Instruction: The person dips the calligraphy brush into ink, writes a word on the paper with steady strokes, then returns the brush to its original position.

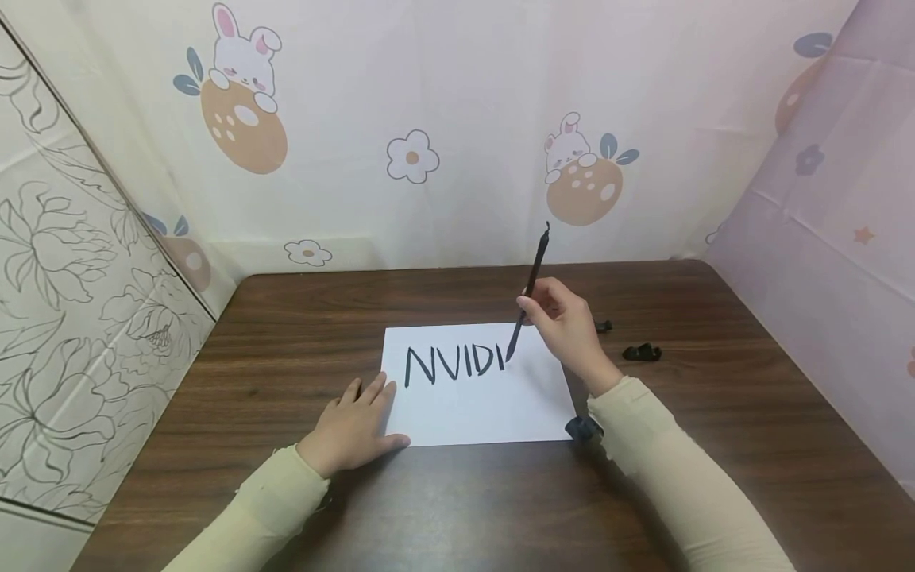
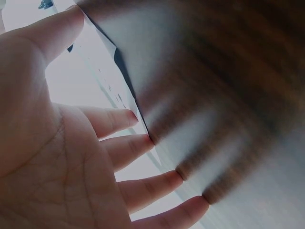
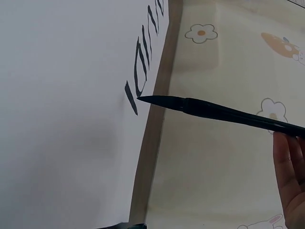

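Note:
A white sheet of paper [image 1: 472, 417] lies on the dark wooden table, with the black brushed letters "NVIDI" [image 1: 454, 365] across its upper part. My right hand [image 1: 568, 322] pinches a black writing brush [image 1: 534, 270] between thumb and fingers, its handle slanting up and its bristles near the last stroke. In the right wrist view the dark brush tip [image 3: 164, 101] is close to the letters; whether it touches the paper I cannot tell. On the sheet's left edge rests my left hand [image 1: 352, 429], fingers spread. The left wrist view shows its palm [image 2: 62, 157] and extended fingers.
Small black objects of unclear kind sit to the right: one at the sheet's lower right corner [image 1: 582, 429], a lumpy black piece [image 1: 642, 352] farther right, and another black piece [image 1: 604, 326] partly behind my right hand. A patterned curtain [image 1: 472, 214] hangs behind the table.

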`<state>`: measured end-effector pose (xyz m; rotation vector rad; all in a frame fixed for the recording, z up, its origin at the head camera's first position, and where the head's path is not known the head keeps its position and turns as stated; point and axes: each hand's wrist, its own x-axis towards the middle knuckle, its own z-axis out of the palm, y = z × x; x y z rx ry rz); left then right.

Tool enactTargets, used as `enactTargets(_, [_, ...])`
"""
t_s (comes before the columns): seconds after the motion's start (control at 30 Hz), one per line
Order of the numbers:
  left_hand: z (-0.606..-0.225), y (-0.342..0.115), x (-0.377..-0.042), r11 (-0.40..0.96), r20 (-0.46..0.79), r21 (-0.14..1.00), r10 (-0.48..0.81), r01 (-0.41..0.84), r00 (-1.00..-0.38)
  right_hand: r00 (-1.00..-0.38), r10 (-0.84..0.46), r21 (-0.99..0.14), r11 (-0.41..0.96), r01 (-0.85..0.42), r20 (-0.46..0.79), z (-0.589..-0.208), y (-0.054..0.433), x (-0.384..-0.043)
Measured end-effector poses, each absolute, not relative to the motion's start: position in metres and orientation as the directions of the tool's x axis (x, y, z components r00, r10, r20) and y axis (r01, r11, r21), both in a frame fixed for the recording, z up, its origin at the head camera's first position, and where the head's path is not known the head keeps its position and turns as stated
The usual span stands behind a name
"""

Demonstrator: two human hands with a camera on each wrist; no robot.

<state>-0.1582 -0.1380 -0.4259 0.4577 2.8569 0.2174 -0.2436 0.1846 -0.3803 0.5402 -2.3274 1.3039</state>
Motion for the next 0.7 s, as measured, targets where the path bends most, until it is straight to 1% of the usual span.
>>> enactTargets(0.23, [-0.428, -0.139, -0.159, 0.939, -0.203, 0.179, 0.326, 0.292, -0.923, -0.846, -0.111, -0.730, 0.454, -0.510, 0.522, -0.376, 0.190, -0.247])
enactTargets(0.37, [-0.429, -0.140, -0.160, 0.939, -0.202, 0.179, 0.328, 0.295, -0.923, -0.840, -0.104, -0.735, 0.437, -0.519, 0.532, -0.375, 0.192, -0.250])
enactTargets(0.7, [-0.431, -0.140, -0.160, 0.939, -0.204, 0.180, 0.326, 0.292, -0.923, -0.830, -0.092, -0.705, 0.480, -0.521, 0.551, -0.375, 0.194, -0.254])
